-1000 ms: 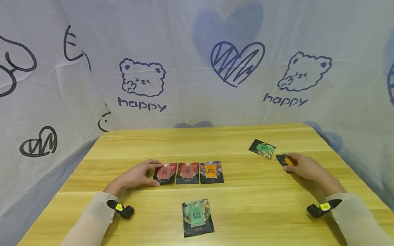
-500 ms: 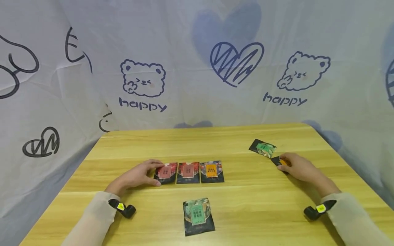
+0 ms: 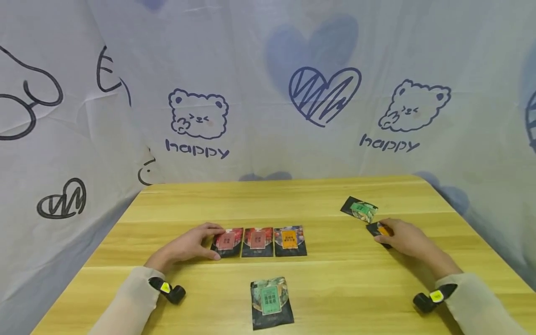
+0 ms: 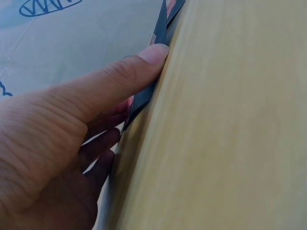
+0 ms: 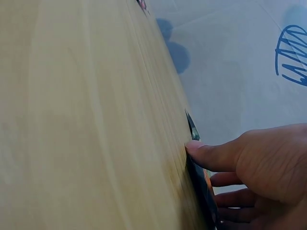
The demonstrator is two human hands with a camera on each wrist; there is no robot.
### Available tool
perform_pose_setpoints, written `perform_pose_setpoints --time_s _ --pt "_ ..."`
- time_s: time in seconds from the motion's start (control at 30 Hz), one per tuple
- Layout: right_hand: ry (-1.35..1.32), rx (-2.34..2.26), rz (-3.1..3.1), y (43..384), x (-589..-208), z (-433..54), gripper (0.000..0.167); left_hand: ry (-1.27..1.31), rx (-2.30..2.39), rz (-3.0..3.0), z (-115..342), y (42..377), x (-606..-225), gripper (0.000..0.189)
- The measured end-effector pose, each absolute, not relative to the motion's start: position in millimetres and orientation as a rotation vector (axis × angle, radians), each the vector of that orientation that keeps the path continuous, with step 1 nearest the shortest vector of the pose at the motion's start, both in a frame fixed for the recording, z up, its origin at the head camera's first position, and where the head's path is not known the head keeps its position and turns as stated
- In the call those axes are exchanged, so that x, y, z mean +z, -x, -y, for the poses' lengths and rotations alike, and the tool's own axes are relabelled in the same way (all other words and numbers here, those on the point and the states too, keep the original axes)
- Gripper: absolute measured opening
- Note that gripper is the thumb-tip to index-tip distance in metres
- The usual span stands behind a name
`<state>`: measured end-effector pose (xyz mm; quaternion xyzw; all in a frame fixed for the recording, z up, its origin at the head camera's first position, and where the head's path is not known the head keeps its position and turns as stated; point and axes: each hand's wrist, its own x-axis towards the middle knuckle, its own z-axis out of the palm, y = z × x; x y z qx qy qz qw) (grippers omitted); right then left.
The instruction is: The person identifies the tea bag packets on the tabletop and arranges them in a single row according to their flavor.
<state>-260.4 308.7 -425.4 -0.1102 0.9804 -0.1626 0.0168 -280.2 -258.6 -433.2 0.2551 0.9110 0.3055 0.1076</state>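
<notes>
My left hand (image 3: 190,243) holds the left edges of a red-labelled sachet (image 3: 228,242), thumb at the near corner and index finger at the far one. Its thumb (image 4: 153,53) lies along the black packet in the left wrist view. A second red-labelled sachet (image 3: 257,242) and an orange-labelled one (image 3: 290,240) continue that row to the right. At the right, my right hand (image 3: 408,239) grips another orange-labelled sachet (image 3: 374,229) by thumb and fingers, partly covering it. Just beyond it lies a tilted green-labelled sachet (image 3: 360,209).
Another green-labelled sachet (image 3: 272,302) lies near the front of the wooden table (image 3: 335,274). A white cloth (image 3: 259,116) with drawn hearts and bears hangs behind the table and at its sides. Each wrist wears a small black camera.
My right hand has slid the orange-labelled sachet a little leftward, close to the tilted green one. My left hand has stayed on the red sachet. The head view has tilted slightly upward.
</notes>
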Motion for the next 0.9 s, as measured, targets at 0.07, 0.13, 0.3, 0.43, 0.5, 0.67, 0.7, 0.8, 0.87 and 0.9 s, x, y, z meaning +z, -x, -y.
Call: perform_pose_setpoints --time_s 0.07,0.13,0.3,0.43,0.5,0.67,0.7,0.8,0.87,0.9 --pt "0.349 -0.529 -3.028 258.6 -425.6 -305.5 0.07 -0.754 0.896 -2.679 259.2 280.0 -434.1 0.076" --pt "0.352 -0.538 -3.017 258.0 -425.0 -303.1 0.072 -0.753 0.896 -2.681 259.9 280.5 -434.4 0.077" --pt "0.406 -0.598 -3.004 260.8 -423.0 -297.2 0.073 -0.75 0.904 -2.69 261.4 282.0 -433.9 0.077" --pt "0.496 -0.675 -3.002 263.2 -423.2 -294.0 0.07 -0.748 0.909 -2.682 262.0 281.4 -434.7 0.077" --pt "0.526 -0.704 -3.004 264.0 -423.7 -293.0 0.069 -0.747 0.915 -2.681 262.2 280.9 -435.2 0.077" --pt "0.563 -0.743 -3.0 263.7 -426.3 -290.0 0.069 -0.754 0.923 -2.682 262.2 280.2 -436.3 0.076" --pt "0.573 -0.746 -2.997 263.1 -427.1 -289.3 0.068 -0.753 0.921 -2.679 262.0 280.1 -436.4 0.076" --pt "0.595 -0.746 -2.999 261.3 -429.8 -286.6 0.066 -0.756 0.925 -2.669 261.1 280.8 -437.2 0.076" --pt "0.614 -0.743 -3.001 259.8 -431.8 -283.9 0.063 -0.761 0.919 -2.669 260.3 281.4 -437.6 0.076" --pt "0.628 -0.728 -3.007 259.4 -433.3 -282.5 0.061 -0.763 0.912 -2.672 260.1 281.7 -437.8 0.076"
